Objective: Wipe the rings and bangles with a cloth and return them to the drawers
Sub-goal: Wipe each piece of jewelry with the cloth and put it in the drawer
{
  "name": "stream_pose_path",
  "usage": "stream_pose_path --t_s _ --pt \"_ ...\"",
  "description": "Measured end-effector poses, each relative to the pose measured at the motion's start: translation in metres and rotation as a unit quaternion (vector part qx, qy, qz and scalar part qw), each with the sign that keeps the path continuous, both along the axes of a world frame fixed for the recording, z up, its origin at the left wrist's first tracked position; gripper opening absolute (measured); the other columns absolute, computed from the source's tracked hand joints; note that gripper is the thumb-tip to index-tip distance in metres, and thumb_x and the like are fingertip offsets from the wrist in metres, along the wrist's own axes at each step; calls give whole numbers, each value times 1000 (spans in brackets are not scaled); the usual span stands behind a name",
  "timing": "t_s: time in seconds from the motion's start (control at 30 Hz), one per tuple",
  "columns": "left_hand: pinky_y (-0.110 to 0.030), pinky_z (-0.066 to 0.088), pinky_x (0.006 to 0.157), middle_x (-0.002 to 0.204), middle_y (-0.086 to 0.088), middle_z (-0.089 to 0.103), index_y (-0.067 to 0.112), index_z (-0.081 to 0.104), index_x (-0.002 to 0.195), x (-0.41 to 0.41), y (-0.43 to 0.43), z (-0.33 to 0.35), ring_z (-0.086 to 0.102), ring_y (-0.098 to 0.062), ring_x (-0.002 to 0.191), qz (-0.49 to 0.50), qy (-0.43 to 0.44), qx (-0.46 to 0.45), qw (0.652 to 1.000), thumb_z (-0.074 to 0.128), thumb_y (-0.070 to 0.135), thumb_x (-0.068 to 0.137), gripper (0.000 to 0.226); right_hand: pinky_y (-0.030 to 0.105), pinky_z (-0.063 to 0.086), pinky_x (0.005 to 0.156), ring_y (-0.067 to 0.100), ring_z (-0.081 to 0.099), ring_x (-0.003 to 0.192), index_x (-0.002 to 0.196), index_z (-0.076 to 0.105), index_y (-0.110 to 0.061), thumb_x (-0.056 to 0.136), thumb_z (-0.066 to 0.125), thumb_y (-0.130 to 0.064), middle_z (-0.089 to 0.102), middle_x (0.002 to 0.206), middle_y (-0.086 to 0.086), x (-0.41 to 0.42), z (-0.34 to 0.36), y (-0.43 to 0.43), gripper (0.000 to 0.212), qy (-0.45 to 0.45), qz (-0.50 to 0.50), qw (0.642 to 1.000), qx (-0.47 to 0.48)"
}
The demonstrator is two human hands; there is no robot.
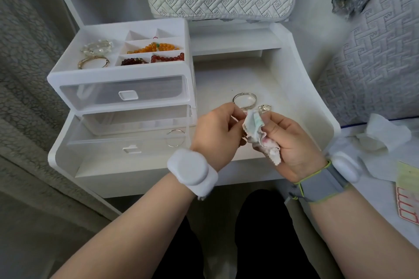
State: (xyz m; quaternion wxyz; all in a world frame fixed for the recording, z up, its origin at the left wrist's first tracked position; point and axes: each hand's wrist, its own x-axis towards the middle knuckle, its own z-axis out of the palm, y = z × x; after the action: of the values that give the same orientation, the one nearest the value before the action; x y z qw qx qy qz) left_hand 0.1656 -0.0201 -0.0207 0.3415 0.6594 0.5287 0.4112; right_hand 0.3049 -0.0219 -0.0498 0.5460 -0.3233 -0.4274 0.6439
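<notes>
White plastic drawers [122, 90] stand on the left of a white table [294, 79], and both hands work just to the right of them, level with the front corner of the lowest drawer [127, 142]. Of the two, the right hand [292, 142] is curled round a crumpled cloth [255, 128], thumb on top and fingers folded under, so the cloth bunches out past the thumb and hangs below the palm. Close beside it, the left hand [217, 133] is curled as well, its fingertips pinching the cloth's left edge; whether a small piece is held there I cannot tell, since fingers and cloth hide that spot. Right of the drawers and just beyond the hands, a silver bangle [244, 98] lies on the table, with a small silver piece [264, 107] just beside it on the side away from the drawers. That lowest drawer is pulled out, and a thin hoop [175, 138] lies at its right end, near the left hand. On top of the drawers an open tray [118, 70] holds orange beads [156, 48], red beads [169, 58], a clear bracelet [97, 47] and a gold bangle [93, 62]
</notes>
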Motion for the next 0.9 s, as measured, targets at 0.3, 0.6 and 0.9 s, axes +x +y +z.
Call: stream_pose_path --t_s 0.3,0.6,0.9 --pt "-23 51 44 51 -6 63 7 54 77 -4 3 6 58 -13 42 -35 -188 -131 973 59 8 89 13 33 50 71 28 59 77 94 69 -5 67 81 -35 61 93 27 4 -5 -1 42 44 45 995 74" --pt "-31 54 57 67 -5 64 17 58 74 -8 -2 7 60 -11 56 -69 -55 6 996 60 16 89 15 19 43 52 8 50 52 72 63 -20 83 63 -15 60 58 -4 13 9 2 12 -403 -221 857 233" --pt "-18 41 45 62 0 63 13 58 70 -2 -5 3 48 -5 46 -125 -128 -35 983 57 10 90 21 34 46 53 17 54 60 77 69 -10 85 56 -9 63 65 0 9 7 -4 16 -507 -296 704 399"
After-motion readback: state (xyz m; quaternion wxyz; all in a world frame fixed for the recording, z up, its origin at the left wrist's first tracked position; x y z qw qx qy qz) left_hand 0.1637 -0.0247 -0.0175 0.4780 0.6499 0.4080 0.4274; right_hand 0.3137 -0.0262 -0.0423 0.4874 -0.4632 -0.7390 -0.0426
